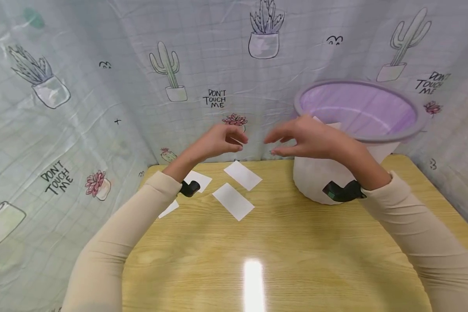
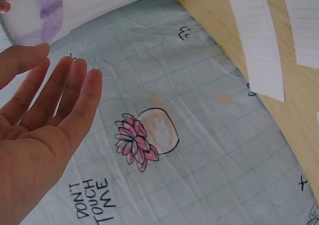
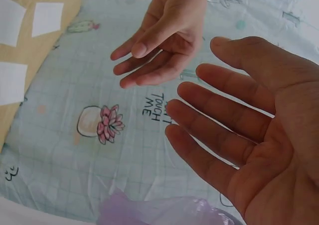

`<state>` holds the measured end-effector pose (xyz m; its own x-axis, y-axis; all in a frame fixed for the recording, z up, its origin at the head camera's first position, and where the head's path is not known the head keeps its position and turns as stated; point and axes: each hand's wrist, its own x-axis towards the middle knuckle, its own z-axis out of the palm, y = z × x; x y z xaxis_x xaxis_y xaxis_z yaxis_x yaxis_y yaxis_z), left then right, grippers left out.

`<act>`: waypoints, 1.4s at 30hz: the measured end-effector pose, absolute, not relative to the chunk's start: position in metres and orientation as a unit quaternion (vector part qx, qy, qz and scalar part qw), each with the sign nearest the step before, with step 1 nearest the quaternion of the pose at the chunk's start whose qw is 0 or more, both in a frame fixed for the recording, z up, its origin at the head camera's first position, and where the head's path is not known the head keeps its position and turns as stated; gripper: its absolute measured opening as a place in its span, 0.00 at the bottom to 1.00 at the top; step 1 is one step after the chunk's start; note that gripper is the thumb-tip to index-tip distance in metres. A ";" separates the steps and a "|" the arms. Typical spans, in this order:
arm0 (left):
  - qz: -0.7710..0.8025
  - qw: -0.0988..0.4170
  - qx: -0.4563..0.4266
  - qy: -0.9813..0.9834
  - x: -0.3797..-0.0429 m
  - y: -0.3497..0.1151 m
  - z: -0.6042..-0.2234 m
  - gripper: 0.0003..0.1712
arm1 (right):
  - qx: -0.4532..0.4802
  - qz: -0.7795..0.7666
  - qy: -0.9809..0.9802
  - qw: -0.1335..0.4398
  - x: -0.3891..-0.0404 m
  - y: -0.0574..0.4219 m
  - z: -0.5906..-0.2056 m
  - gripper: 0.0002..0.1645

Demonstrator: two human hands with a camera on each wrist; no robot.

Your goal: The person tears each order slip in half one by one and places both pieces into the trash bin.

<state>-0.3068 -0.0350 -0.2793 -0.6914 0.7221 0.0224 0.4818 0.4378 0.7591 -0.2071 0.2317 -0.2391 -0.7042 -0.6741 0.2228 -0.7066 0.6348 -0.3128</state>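
Observation:
Both hands are raised over the far part of the table, facing each other with a gap between them. The left hand [image 1: 223, 141] has loosely bent fingers and holds nothing; its bare palm shows in the left wrist view. My right hand [image 1: 310, 136] is likewise bare-palmed, its fingers [image 3: 224, 117] spread and relaxed in the right wrist view. It overlaps the near side of a white bin [image 1: 316, 182] with a purple rim [image 1: 374, 138]. Below the left hand lie white paper slips [image 1: 234, 201], ruled with lines in the left wrist view.
The wooden table [image 1: 203, 260] meets a hanging curtain [image 1: 128, 86] printed with cacti at the back and sides. The bin stands at the table's back right, lined with a purple plastic bag [image 1: 359, 108]. More paper [image 1: 199, 178] lies partly behind the left wrist.

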 end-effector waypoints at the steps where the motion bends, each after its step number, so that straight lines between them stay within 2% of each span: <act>1: 0.389 0.155 0.361 0.833 -0.306 -0.037 -0.281 0.15 | 0.382 0.189 -0.904 0.040 -0.207 0.230 -0.241 0.14; 7: 0.396 0.154 0.357 0.832 -0.299 -0.047 -0.293 0.15 | 0.365 0.183 -0.913 0.011 -0.201 0.224 -0.254 0.17; 14: 0.387 0.146 0.372 0.831 -0.294 -0.056 -0.308 0.14 | 0.386 0.174 -0.905 0.045 -0.199 0.218 -0.271 0.17; 24: 0.392 0.144 0.373 0.829 -0.290 -0.071 -0.330 0.14 | 0.386 0.198 -0.900 0.037 -0.197 0.208 -0.302 0.17; 42: 0.396 0.190 0.370 0.819 -0.289 -0.088 -0.372 0.18 | 0.353 0.209 -0.911 0.045 -0.196 0.190 -0.364 0.16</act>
